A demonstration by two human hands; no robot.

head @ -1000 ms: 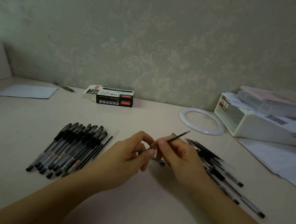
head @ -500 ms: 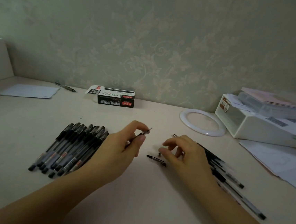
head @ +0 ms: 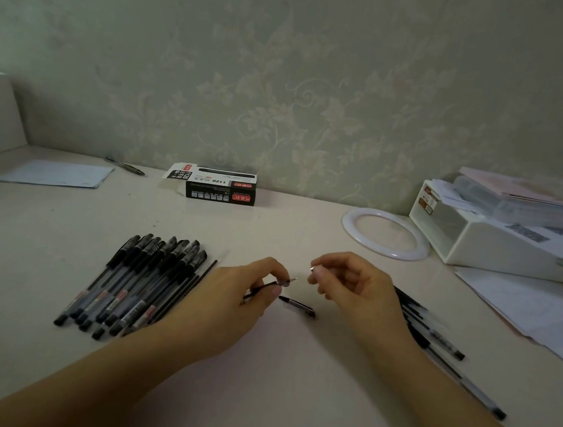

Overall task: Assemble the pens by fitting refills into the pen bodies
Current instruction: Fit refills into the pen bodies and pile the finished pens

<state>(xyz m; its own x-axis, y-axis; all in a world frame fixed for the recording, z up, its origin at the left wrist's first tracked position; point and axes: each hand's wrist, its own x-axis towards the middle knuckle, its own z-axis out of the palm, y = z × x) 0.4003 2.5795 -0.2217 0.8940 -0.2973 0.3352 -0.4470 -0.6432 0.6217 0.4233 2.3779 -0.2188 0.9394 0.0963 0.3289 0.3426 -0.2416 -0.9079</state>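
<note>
Pale desk (head: 274, 384), floral wallpaper (head: 320, 79), pen box (head: 220, 188)

Two hands are in view, the left hand (head: 230, 306) and the right hand (head: 352, 285). One refill (head: 268, 286) sits in the left hand's fingers, and one small tip piece (head: 312, 269) in the right hand's. One short pen part (head: 297, 306) lies on the desk (head: 274, 384) between them. The capped pens (head: 136, 282) at left number about ten; overlap hides the exact count. The loose pile (head: 433, 334) at right cannot be counted. There is one pen box (head: 220, 187), one white ring (head: 386, 233), one blue sheet (head: 57, 173), one stray pen (head: 124, 166) and one white bin (head: 497, 241).
</note>
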